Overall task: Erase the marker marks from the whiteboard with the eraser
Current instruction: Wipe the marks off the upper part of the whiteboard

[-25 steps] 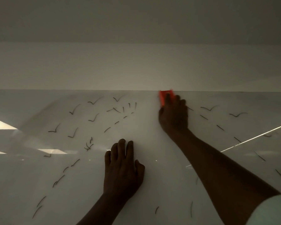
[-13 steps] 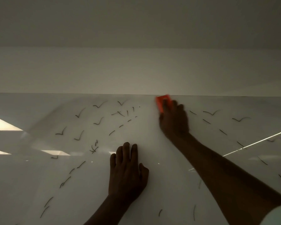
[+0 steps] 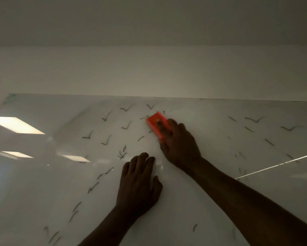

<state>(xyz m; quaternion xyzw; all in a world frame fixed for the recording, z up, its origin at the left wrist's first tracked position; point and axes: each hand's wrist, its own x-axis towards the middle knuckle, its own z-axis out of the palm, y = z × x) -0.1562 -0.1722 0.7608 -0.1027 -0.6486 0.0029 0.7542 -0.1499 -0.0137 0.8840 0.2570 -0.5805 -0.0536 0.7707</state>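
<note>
A glossy whiteboard (image 3: pixel 211 183) fills the lower part of the head view, with several short dark marker marks (image 3: pixel 105 141) scattered left of centre and more on the right. My right hand (image 3: pixel 180 144) presses an orange eraser (image 3: pixel 156 124) flat on the board among the upper middle marks; my fingers cover its lower right part. My left hand (image 3: pixel 138 185) lies flat on the board just below, fingers together, holding nothing.
The board's top edge (image 3: pixel 167 97) meets a plain white wall above. Ceiling light reflections (image 3: pixel 16 125) glare on the left of the board, and a thin bright line (image 3: pixel 277 165) crosses its right side.
My right hand has slid the eraser down and left from the board's top edge into the upper middle cluster of marks. The view has tilted, so the board sits lower. My left hand stays planted.
</note>
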